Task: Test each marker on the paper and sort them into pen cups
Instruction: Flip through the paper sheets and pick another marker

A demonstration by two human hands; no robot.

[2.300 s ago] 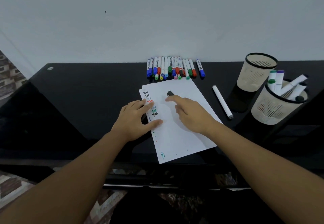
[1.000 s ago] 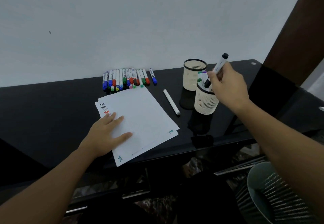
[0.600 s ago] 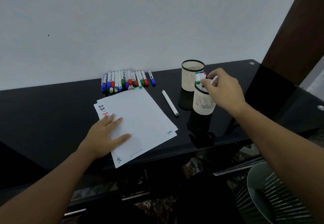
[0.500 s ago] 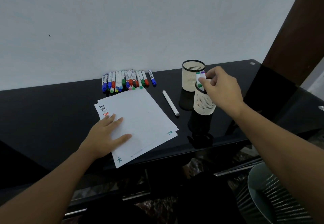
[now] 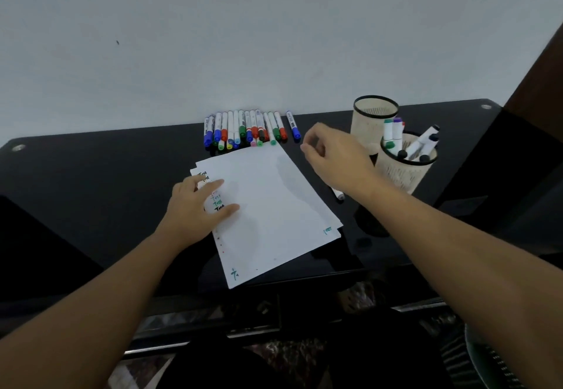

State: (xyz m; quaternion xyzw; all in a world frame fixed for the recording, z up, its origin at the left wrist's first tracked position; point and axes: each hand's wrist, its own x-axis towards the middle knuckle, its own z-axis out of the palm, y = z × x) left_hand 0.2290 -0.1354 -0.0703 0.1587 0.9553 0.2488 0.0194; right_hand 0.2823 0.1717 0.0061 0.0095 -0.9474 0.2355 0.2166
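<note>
A stack of white paper sheets [image 5: 268, 202] lies on the black table, with test scribbles along its left edge. My left hand [image 5: 198, 208] rests flat on that edge, fingers straight. My right hand [image 5: 332, 160] hovers above the paper's far right corner, fingers loosely curled, holding nothing. A row of several coloured markers [image 5: 246, 129] lies at the table's back edge. The near pen cup [image 5: 405, 172] holds several markers. The far pen cup [image 5: 371, 120] shows none inside. A white marker [image 5: 338, 195] lies mostly hidden under my right wrist.
The black glass table [image 5: 91, 181] meets a white wall behind. A dark brown panel [image 5: 542, 77] stands at the right. A mesh bin [image 5: 487, 358] sits on the floor at lower right.
My right hand dropped the black-capped marker into the near cup and moved left, empty, toward the marker row. My left hand stayed on the paper.
</note>
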